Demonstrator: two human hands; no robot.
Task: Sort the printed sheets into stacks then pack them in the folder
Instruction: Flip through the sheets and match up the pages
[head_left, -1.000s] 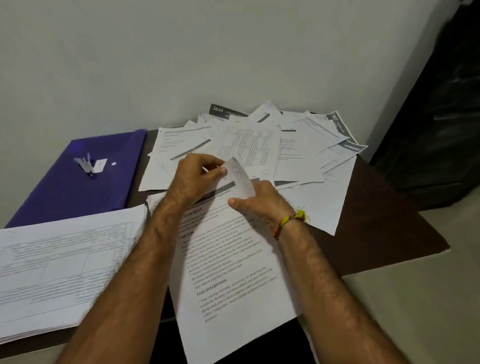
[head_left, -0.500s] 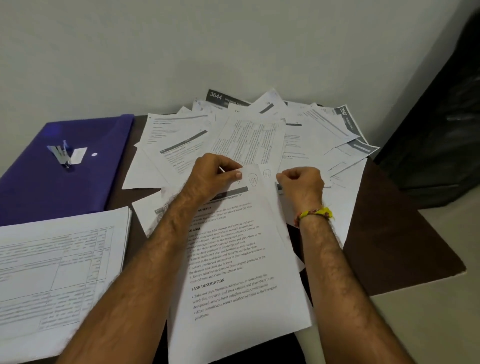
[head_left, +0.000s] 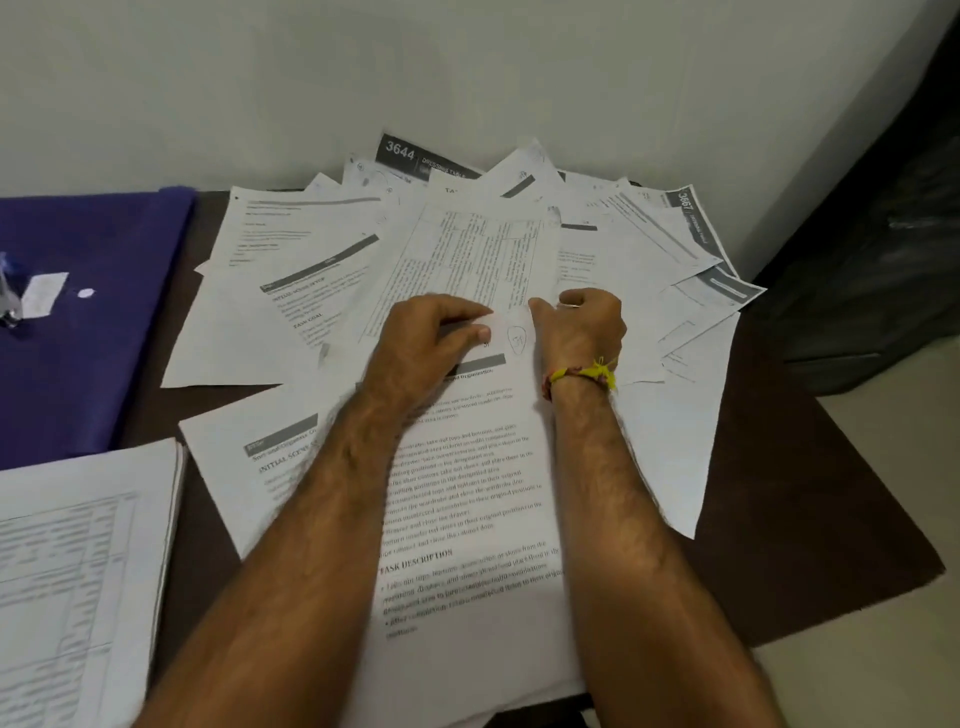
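Under both hands lies a printed sheet (head_left: 467, 519) headed TASK DESCRIPTION: the left hand (head_left: 426, 343) presses its top edge with curled fingers, and the right hand (head_left: 582, 327), fingers curled too, pinches the top right corner. Beyond the knuckles a loose fan of sheets (head_left: 467, 249) spreads toward the wall. Far left of the left hand sits the purple folder (head_left: 93, 322), with a squared stack (head_left: 78, 561) nearer the person.
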